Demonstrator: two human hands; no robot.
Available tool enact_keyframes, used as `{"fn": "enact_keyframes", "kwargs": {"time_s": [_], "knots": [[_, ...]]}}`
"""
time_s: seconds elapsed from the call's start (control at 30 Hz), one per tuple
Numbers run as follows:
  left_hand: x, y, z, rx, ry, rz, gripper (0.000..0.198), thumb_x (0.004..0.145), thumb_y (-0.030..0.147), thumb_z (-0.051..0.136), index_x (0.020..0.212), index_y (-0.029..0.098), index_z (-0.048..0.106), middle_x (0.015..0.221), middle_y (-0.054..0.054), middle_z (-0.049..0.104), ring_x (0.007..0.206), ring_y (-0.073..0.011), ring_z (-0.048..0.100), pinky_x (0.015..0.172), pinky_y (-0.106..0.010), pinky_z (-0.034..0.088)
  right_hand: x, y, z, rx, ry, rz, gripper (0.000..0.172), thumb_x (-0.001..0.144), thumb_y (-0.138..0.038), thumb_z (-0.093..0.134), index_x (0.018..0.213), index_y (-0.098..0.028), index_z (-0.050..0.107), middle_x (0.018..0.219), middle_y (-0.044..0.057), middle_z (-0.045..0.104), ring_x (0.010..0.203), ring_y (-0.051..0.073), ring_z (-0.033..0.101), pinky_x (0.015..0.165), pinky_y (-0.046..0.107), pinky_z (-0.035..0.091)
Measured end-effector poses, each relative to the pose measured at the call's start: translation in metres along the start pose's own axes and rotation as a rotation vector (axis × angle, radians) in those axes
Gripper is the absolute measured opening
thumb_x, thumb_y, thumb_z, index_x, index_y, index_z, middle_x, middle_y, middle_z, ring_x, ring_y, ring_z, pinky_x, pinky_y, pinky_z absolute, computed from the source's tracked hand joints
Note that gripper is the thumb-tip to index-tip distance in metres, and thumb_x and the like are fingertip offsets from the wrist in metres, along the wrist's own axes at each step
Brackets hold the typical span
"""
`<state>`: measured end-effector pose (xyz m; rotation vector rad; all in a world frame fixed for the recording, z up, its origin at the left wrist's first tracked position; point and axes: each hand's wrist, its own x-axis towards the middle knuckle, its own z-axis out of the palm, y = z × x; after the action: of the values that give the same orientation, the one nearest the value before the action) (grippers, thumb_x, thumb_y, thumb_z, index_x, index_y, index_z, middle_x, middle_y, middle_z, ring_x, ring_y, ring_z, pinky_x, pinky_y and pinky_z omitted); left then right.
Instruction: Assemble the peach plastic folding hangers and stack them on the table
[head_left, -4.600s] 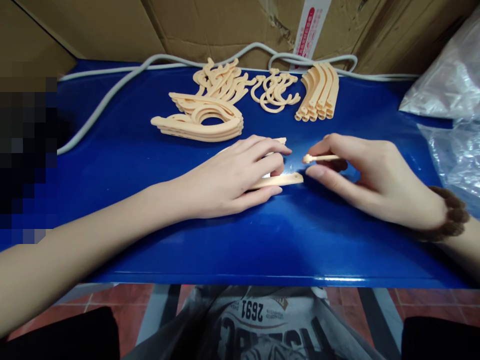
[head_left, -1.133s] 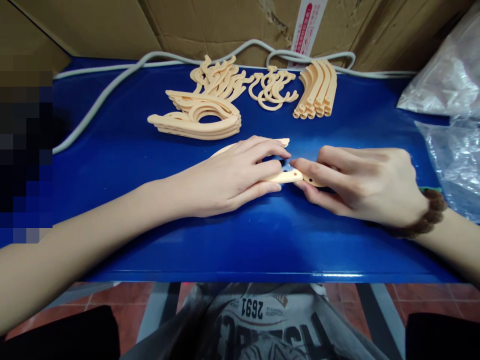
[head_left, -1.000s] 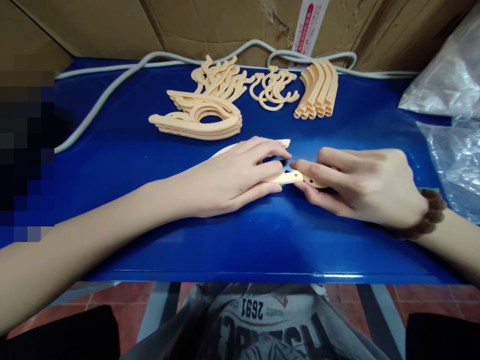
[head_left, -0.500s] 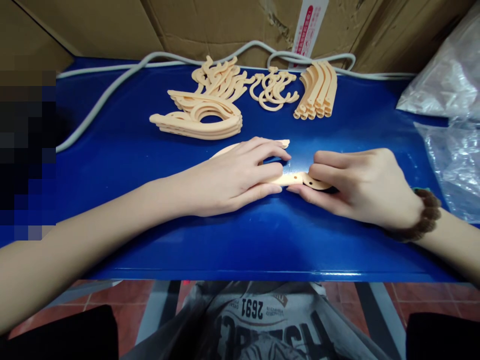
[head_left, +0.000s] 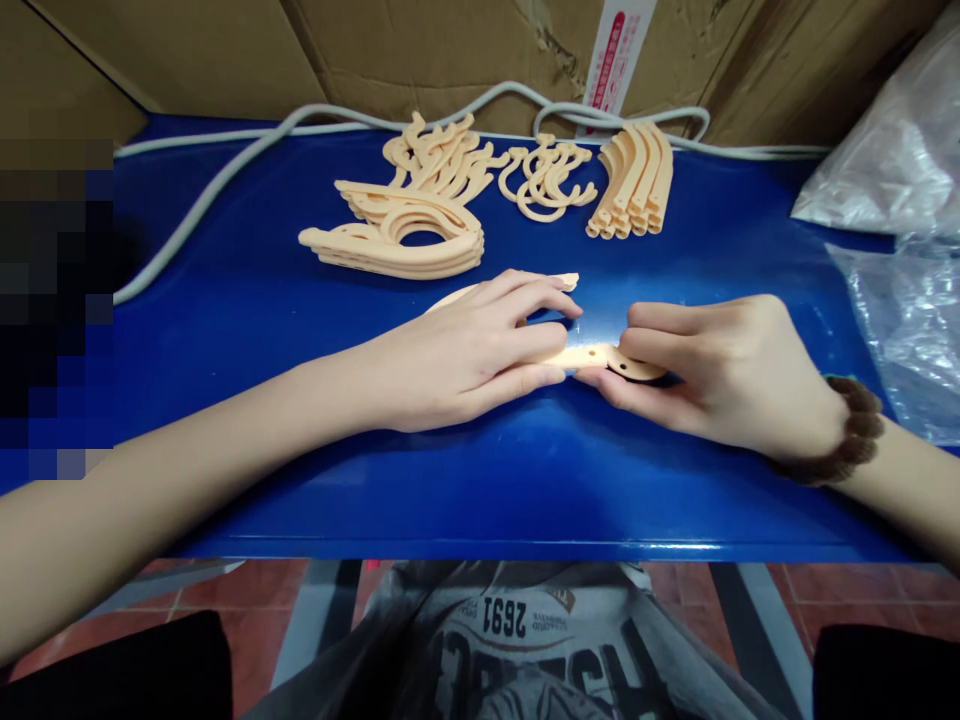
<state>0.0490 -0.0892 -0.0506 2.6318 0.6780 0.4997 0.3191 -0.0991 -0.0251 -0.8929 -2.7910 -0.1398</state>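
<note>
A cream plastic hanger body (head_left: 581, 357) lies on the blue table, mostly covered by my left hand (head_left: 487, 350). The thumb and index finger of that hand grip its near bar, while the other fingers spread over the far side. My right hand (head_left: 697, 360) pinches a short cream hanger arm (head_left: 636, 368) with a small hole, which meets the right end of the bar. Just how the two pieces join is hidden by my fingers. Beyond my hands lie stacked hanger bodies (head_left: 405, 262), loose hanger hooks (head_left: 547, 185) and a pile of curved hanger arms (head_left: 634, 190).
Further wavy cream pieces (head_left: 439, 160) lie at the back. A white cable (head_left: 217, 185) runs along the rear, before cardboard boxes (head_left: 420, 60). Clear plastic bags (head_left: 877, 170) sit at the right. The table's front edge (head_left: 480, 548) is close to my body.
Almost nothing differs. Both hands keep the same grip, and the hanger body and arm have barely shifted.
</note>
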Motion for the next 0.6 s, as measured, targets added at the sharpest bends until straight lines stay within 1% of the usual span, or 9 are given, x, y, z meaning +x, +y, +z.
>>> {"fn": "enact_keyframes", "kwargs": {"time_s": [0.13,0.27,0.4,0.53,0.6], "knots": [[0.0009,0.002,-0.0025,-0.004,-0.025,-0.006,0.034,0.116,0.04,0.041,0.106,0.02,0.067,0.156,-0.015,0.059,0.159,-0.0326,0.042,0.13,-0.054,0.038,0.0,-0.0005,0.0007,-0.007,0.008,-0.006,0.062,0.112,-0.056,0.044,0.063,-0.019,0.051,0.061,-0.002,0.045,0.052,0.01,0.04,0.055,0.03,0.021],[0.0007,0.0009,-0.0016,-0.001,-0.022,0.012,0.033,0.115,0.038,0.042,0.103,0.019,0.066,0.154,-0.017,0.06,0.158,-0.0337,0.043,0.129,-0.054,0.038,-0.0001,-0.001,0.0017,0.001,-0.005,0.01,0.063,0.111,-0.059,0.046,0.062,-0.019,0.052,0.061,-0.002,0.045,0.053,0.01,0.04,0.055,0.03,0.02],[-0.0003,-0.0003,0.0,0.003,0.014,0.013,0.035,0.115,0.042,0.041,0.101,0.021,0.065,0.154,-0.015,0.059,0.158,-0.0326,0.042,0.129,-0.054,0.039,-0.001,-0.002,0.0017,-0.004,0.007,-0.006,0.061,0.111,-0.056,0.048,0.063,-0.019,0.051,0.062,-0.002,0.047,0.052,0.01,0.04,0.055,0.031,0.021],[-0.0005,0.0002,-0.0007,0.002,-0.014,-0.005,0.033,0.114,0.041,0.043,0.101,0.021,0.065,0.156,-0.015,0.057,0.159,-0.0337,0.039,0.131,-0.056,0.037,-0.0033,-0.0024,0.0019,-0.027,0.035,-0.026,0.058,0.111,-0.052,0.051,0.064,-0.019,0.05,0.063,-0.002,0.047,0.052,0.009,0.039,0.055,0.031,0.021],[-0.0004,-0.0004,-0.0005,0.0,-0.001,-0.003,0.032,0.114,0.041,0.043,0.103,0.022,0.066,0.156,-0.014,0.057,0.158,-0.0339,0.039,0.131,-0.058,0.037,-0.004,-0.0024,0.0023,-0.025,0.069,-0.053,0.057,0.111,-0.051,0.054,0.064,-0.019,0.05,0.063,-0.003,0.046,0.052,0.009,0.038,0.054,0.032,0.021]]}}
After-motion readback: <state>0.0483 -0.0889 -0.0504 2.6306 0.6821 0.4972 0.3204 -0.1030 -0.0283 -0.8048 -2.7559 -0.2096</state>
